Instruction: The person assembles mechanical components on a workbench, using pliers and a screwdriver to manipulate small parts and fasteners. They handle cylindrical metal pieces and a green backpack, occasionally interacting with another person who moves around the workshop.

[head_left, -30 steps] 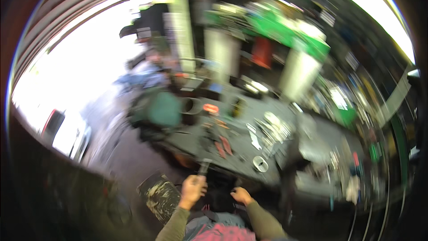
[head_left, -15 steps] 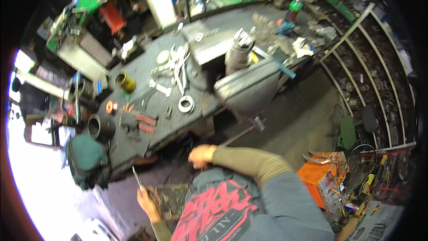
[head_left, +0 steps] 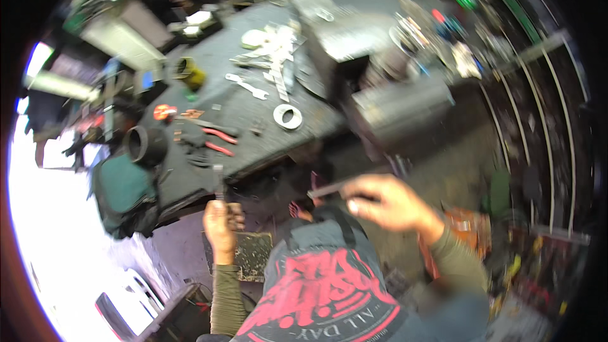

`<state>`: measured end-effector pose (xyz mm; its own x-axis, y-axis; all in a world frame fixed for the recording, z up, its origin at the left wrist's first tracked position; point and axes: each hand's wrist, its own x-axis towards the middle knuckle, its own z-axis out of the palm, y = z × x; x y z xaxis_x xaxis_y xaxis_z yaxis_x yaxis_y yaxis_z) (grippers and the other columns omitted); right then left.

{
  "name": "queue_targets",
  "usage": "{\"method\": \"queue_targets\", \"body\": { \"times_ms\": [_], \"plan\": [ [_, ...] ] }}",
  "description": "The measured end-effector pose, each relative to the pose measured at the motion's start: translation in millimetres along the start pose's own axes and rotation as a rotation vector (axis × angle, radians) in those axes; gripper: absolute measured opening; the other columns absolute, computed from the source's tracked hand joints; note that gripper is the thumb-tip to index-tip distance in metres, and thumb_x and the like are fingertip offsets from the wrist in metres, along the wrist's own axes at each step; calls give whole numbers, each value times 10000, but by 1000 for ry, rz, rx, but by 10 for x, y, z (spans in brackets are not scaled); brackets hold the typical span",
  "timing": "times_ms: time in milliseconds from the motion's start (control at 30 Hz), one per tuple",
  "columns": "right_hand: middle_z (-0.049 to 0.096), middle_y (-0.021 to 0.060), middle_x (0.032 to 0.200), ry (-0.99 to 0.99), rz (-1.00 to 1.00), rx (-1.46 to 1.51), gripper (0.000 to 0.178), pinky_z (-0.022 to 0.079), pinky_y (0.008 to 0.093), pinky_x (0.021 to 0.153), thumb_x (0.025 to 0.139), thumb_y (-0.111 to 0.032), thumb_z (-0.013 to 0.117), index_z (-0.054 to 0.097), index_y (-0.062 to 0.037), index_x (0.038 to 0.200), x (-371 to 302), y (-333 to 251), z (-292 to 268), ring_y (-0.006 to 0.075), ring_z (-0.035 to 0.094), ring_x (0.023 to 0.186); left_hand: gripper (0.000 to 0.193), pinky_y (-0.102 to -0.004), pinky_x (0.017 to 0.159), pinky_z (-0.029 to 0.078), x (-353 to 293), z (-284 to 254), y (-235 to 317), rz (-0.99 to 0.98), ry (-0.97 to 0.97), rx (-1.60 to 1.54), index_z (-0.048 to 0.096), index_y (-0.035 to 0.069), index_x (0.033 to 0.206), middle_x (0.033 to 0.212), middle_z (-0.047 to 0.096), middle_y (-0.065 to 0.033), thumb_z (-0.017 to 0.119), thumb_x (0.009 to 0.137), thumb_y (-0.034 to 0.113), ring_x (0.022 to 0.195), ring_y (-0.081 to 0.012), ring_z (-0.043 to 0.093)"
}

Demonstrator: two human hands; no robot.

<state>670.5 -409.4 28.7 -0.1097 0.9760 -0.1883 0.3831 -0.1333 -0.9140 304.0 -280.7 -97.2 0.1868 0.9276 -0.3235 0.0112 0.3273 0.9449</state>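
Below the bench's front edge, my left hand (head_left: pixel 218 231) is closed around a narrow metal tool (head_left: pixel 219 180). It points upward, and its exact kind is too blurred to tell. My right hand (head_left: pixel 389 202), blurred by motion, is in front of my body on the right, its fingers closed on a hammer. The hammer's handle (head_left: pixel 329 188) sticks out to the left of the fingers; the head is not clear. Red-handled pliers (head_left: pixel 218 140) lie on the dark workbench (head_left: pixel 253 158) beyond my left hand. A pale metal ring (head_left: pixel 288 116) rests nearby.
Wrenches (head_left: pixel 272 57) lie heaped mid-bench, with one loose wrench (head_left: pixel 247 87) beside them. A yellow cylinder (head_left: pixel 190 73), a dark pipe piece (head_left: pixel 147 145) and a green-black bag (head_left: pixel 126 196) are at the left. A large metal block (head_left: pixel 405 107) stands at the bench's right front.
My right hand has moved right, and the hammer's handle now points left from it. My left hand has risen slightly and moved right with its tool. The whole view has shifted.
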Motion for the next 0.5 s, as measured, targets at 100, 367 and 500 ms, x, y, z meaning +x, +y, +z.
{"method": "queue_targets", "body": {
  "times_ms": [100,367,500],
  "plan": [
    [735,77,1008,25,211,256,277,538,329,868,980,-201,688,703,22,1144,-38,427,555,147,655,957,383,-263,516,522,86,348,254,-23,-70,-51,542,80,936,809,674,-78,547,1059,442,628,-116,640],
    [722,44,992,-58,146,388,224,524,276,802,997,-111,641,698,14,1174,720,405,875,110,639,884,332,-230,550,458,22,735,417,-28,-68,-190,543,74,913,821,631,-23,481,1086,351,656,-70,563],
    [760,94,914,-84,58,80,207,544,295,825,948,-114,685,735,19,1097,1160,322,568,141,700,871,340,-225,548,454,-83,769,415,-42,-23,-239,540,69,901,821,635,-28,461,1090,340,659,-70,563]
  ]
}}
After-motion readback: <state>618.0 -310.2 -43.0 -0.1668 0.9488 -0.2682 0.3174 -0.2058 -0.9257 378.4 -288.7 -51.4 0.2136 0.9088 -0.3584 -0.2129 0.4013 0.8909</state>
